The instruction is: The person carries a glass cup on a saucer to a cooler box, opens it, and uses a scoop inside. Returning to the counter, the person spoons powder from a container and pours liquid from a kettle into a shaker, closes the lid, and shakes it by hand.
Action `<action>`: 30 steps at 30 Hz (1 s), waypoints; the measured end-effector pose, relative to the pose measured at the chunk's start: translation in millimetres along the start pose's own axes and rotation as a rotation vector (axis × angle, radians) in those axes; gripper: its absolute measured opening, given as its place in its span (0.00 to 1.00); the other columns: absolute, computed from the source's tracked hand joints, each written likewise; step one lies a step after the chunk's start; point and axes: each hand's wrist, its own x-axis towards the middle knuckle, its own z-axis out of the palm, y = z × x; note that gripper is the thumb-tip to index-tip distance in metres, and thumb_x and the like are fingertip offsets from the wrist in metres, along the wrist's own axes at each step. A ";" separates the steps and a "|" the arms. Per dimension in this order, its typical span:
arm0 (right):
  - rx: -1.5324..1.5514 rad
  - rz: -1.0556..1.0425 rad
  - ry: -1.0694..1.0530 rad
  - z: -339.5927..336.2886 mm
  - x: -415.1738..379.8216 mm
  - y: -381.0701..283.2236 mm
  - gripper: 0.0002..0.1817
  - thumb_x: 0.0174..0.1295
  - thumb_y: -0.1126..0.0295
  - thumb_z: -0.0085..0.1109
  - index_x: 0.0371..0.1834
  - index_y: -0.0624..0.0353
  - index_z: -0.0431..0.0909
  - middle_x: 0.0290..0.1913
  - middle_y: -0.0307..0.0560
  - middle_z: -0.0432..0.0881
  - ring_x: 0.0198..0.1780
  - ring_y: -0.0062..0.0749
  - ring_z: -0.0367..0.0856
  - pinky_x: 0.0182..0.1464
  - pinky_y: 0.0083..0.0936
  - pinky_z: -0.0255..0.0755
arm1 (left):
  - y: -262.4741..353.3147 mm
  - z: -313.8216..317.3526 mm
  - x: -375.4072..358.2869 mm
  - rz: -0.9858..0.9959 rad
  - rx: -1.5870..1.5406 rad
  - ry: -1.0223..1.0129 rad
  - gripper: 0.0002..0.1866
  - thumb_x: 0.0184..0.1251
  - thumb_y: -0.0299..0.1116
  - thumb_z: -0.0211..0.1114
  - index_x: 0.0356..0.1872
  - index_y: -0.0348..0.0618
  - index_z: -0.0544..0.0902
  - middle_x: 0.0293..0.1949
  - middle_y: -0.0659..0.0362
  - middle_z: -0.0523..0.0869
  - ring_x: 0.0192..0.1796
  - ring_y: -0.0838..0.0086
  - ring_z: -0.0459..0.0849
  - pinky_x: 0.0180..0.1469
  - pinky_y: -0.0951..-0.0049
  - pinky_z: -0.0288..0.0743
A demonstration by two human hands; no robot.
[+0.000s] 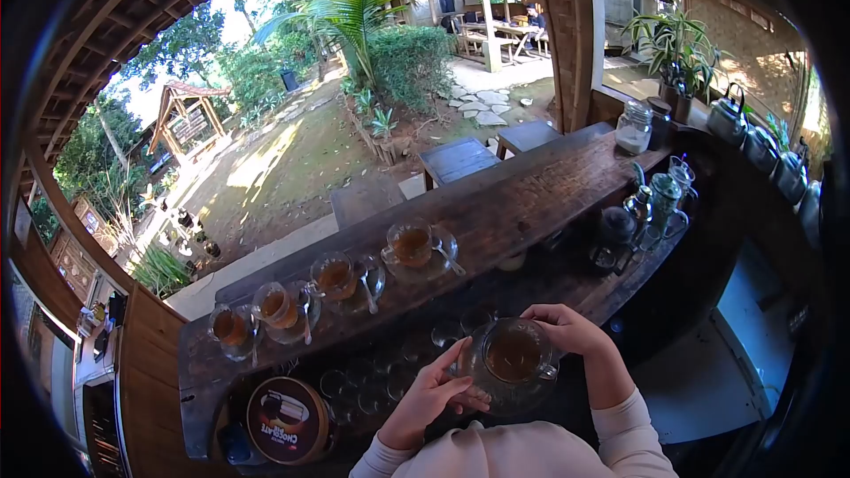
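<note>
A clear glass cup of brown drink (pixel 515 350) stands on a glass saucer (pixel 505 397) close to my body. My left hand (pixel 432 397) grips the saucer's left side, thumb on top. On the far right side, my right hand (pixel 565 329) is closed on the saucer's edge beside the cup; its fingertips are partly hidden. Several similar filled cups stand in a row on the wooden counter, each on a saucer with a spoon. The nearest is the cup at the row's right end (pixel 412 246), with its spoon (pixel 450 258) on the right.
Empty glasses (pixel 372 398) stand on the shelf below the counter (pixel 531 199). A round chocolate tin (pixel 285 420) sits lower left. Glass jars (pixel 634 128), a dark lantern-like vessel (pixel 613 235) and glass mugs (pixel 680 175) are at right, with metal kettles (pixel 728 117) beyond. Stools (pixel 456 159) stand outside.
</note>
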 end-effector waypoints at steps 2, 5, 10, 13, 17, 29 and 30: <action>-0.050 0.052 -0.074 -8.1 18.9 -3.2 0.11 0.65 0.67 0.54 0.44 0.63 0.77 0.37 0.34 0.79 0.38 0.14 0.74 0.43 0.15 0.71 | 6.6 -8.6 9.6 0.001 0.005 0.001 0.31 0.68 0.25 0.48 0.70 0.38 0.49 0.35 0.48 0.86 0.34 0.66 0.88 0.24 0.85 0.67; -0.172 0.035 -0.148 -17.5 46.3 -11.1 0.12 0.64 0.69 0.55 0.47 0.63 0.77 0.38 0.36 0.81 0.40 0.17 0.75 0.46 0.18 0.71 | 22.4 -19.9 27.0 -0.035 0.024 0.011 0.30 0.69 0.25 0.48 0.70 0.38 0.49 0.35 0.49 0.86 0.35 0.67 0.88 0.26 0.84 0.67; -0.295 -0.017 -0.263 -32.9 75.8 -21.7 0.14 0.64 0.70 0.51 0.51 0.61 0.75 0.42 0.42 0.81 0.44 0.24 0.76 0.50 0.23 0.69 | 33.9 -30.9 51.7 -0.087 0.047 -0.015 0.31 0.69 0.25 0.48 0.71 0.39 0.49 0.35 0.50 0.86 0.35 0.69 0.87 0.27 0.84 0.67; -0.332 -0.044 -0.268 -45.7 87.0 -23.7 0.14 0.64 0.71 0.52 0.51 0.62 0.75 0.43 0.42 0.82 0.44 0.23 0.76 0.50 0.23 0.69 | 37.0 -33.2 67.2 -0.082 0.046 -0.001 0.31 0.69 0.25 0.49 0.70 0.38 0.49 0.34 0.51 0.87 0.34 0.70 0.87 0.27 0.85 0.68; -0.215 -0.062 -0.247 -62.3 96.2 -10.5 0.14 0.63 0.71 0.53 0.50 0.63 0.76 0.42 0.42 0.82 0.43 0.21 0.75 0.49 0.22 0.69 | 32.9 -32.8 87.4 -0.047 0.057 0.041 0.29 0.70 0.27 0.50 0.70 0.38 0.51 0.33 0.52 0.87 0.33 0.71 0.87 0.27 0.85 0.68; -0.114 -0.047 0.068 -107.0 106.4 -1.8 0.10 0.61 0.70 0.56 0.43 0.63 0.79 0.31 0.35 0.80 0.29 0.13 0.73 0.33 0.16 0.70 | 22.0 -21.4 137.8 0.081 -0.276 0.150 0.20 0.73 0.39 0.45 0.62 0.41 0.66 0.46 0.48 0.83 0.47 0.65 0.84 0.45 0.76 0.72; -0.101 0.009 0.116 -110.0 104.2 -3.7 0.09 0.64 0.70 0.51 0.41 0.62 0.79 0.27 0.35 0.78 0.24 0.13 0.72 0.27 0.16 0.69 | 20.6 -20.0 140.5 0.086 -0.365 0.149 0.20 0.73 0.40 0.45 0.61 0.41 0.66 0.48 0.47 0.82 0.50 0.64 0.82 0.48 0.74 0.71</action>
